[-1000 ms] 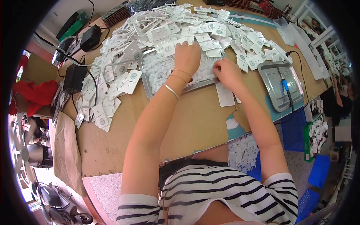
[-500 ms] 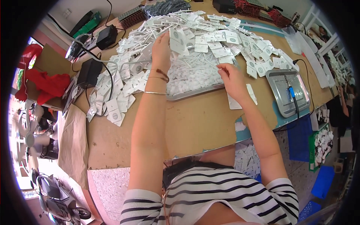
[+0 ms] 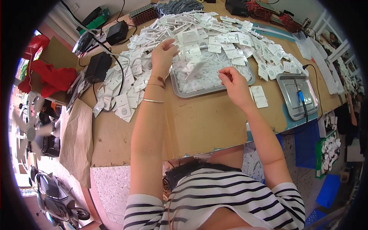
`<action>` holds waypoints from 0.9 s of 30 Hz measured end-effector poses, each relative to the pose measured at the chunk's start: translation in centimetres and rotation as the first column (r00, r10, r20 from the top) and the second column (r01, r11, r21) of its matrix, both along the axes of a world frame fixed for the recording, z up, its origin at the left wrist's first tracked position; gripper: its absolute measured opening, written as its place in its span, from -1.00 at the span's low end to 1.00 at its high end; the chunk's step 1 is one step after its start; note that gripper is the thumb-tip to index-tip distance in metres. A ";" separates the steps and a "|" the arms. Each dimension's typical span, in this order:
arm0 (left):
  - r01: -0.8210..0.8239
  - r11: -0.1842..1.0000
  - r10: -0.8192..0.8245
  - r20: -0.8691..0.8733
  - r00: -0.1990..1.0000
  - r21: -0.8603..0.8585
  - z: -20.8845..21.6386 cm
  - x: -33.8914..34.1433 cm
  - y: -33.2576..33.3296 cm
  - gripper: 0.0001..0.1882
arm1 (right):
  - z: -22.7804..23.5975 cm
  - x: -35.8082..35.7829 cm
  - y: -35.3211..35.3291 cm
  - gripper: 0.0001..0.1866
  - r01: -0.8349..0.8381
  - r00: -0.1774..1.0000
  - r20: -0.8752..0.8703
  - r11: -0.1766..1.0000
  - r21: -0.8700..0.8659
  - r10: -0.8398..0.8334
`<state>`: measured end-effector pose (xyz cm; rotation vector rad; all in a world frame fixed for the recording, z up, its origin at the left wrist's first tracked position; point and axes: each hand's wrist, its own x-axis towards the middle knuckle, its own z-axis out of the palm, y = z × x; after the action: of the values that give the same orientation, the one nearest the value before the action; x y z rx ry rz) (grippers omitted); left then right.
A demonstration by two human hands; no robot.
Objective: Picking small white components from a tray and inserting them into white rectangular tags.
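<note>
Trays (image 3: pixel 207 91) — two; blue-handled tool (image 3: pixel 300 96) — one

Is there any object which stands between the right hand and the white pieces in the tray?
Nothing visible stands between the right hand and the white pieces in the tray. A blurred white card shows over the tray, but to the left of that hand; its height cannot be told.

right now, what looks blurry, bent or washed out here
Head view: a white card over the tray is blurred, the fan smeared; head view again: the front edge of the table bows, daylight washes out the left side.
</note>
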<state>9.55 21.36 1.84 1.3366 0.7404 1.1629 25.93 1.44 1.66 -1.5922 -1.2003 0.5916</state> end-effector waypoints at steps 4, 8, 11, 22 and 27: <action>-0.066 0.927 0.196 -0.328 0.924 0.370 0.8 -0.2 -1.6 -0.52 | -0.8 0.0 0.1 -0.80 0.007 0.996 -0.094 1.000 0.013 -0.006; 0.136 0.724 0.486 -0.641 0.595 0.676 0.1 0.5 -3.0 -0.42 | -1.1 0.2 -0.3 -0.79 0.049 0.992 -0.120 0.999 0.002 -0.048; 0.184 0.653 0.531 -0.617 0.581 0.734 0.0 0.3 -4.2 -0.37 | -1.2 0.6 -1.2 -0.80 0.104 0.985 -0.139 0.994 0.031 -0.099; 0.558 0.552 -0.004 -0.667 0.745 0.620 -3.3 -0.7 -8.8 -0.71 | -1.5 0.1 -4.0 -0.81 0.133 0.959 -0.259 0.990 0.055 -0.115; 0.393 0.894 -0.333 0.266 0.904 -0.214 -0.9 -1.1 -9.3 -0.76 | -1.0 -0.6 -4.9 -0.82 0.139 0.943 -0.318 0.984 0.108 -0.098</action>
<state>8.42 12.07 0.93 1.0435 0.4354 0.8581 25.38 -3.46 0.64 -1.3897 -0.8821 0.6462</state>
